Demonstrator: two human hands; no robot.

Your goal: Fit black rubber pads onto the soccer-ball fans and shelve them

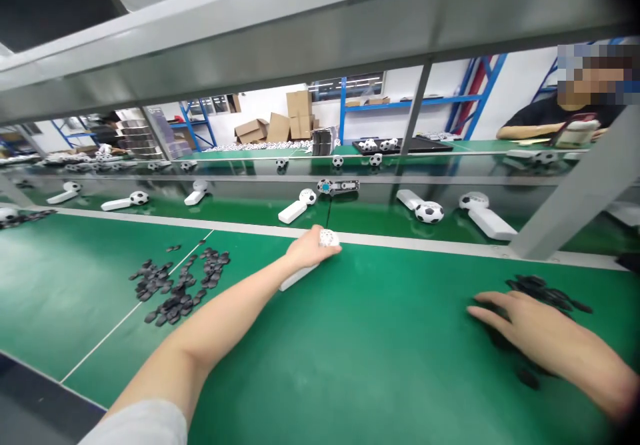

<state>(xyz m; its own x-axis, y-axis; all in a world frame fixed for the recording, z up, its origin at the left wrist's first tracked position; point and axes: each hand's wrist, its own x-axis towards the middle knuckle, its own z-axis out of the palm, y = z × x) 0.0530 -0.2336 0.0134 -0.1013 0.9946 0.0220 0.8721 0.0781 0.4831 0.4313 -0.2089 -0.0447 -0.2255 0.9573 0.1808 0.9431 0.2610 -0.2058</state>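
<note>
My left hand [309,250] is closed around a white device with a dotted round head [329,238] and a long white handle [296,277], near the far edge of the green tabletop. My fingers hide part of it. At the right, my right hand [533,328] hovers over or touches a pile of small flat black pieces [537,286], its thumb and forefinger stretched out and apart. Some of those pieces are hidden beneath the palm.
A second heap of black pieces [175,291] lies left of my left arm. Beyond the pale edge strip [240,227], several white devices with football-patterned heads [429,212] lie on a shiny green belt. A slanted grey post [575,185] rises at right. Across, a person [545,117] sits.
</note>
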